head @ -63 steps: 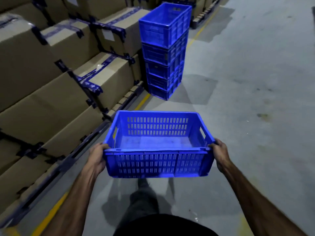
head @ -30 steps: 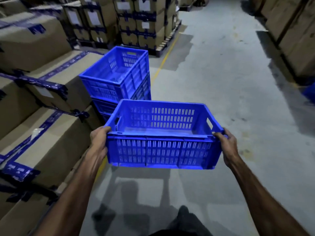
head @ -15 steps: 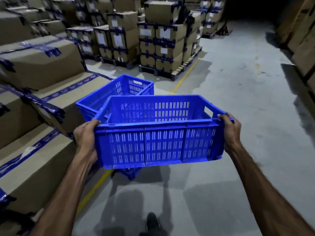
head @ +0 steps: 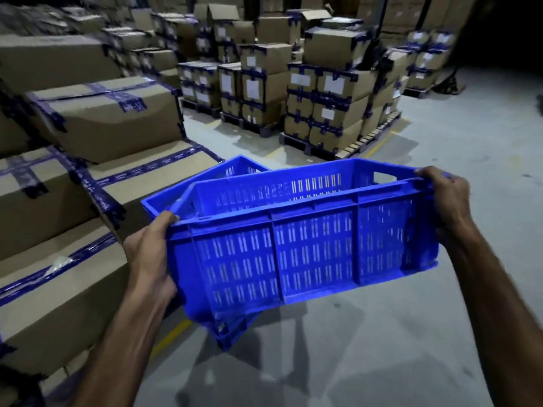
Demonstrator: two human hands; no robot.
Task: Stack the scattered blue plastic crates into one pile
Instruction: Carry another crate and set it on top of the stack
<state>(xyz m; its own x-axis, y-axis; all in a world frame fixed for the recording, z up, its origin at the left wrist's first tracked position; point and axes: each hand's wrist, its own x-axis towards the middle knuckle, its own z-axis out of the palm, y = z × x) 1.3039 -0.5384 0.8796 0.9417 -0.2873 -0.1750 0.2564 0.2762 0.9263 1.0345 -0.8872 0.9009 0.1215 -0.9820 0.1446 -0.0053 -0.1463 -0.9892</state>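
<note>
Arms: both mine, bare, reaching forward from the bottom edge.
Left hand (head: 152,245): my fingers curl round the crate's left rim corner, thumb on top, gripping.
Right hand (head: 446,201): my fingers wrap over the right rim near the handle slot, gripping.
Crate (head: 308,254): blue, slotted walls, held in the air between my hands, tilted, right end higher, open side up.
Pile (head: 235,168): blue crates right behind and below the held one; top rim shows past its far left, a bottom corner pokes out underneath. Cannot tell if they touch.
Floor (head: 382,348): grey concrete, yellow line at left.
Boxes (head: 102,118): taped cardboard, stacked just left of the pile.
Pallets (head: 323,113): more labelled boxes, far back.
</note>
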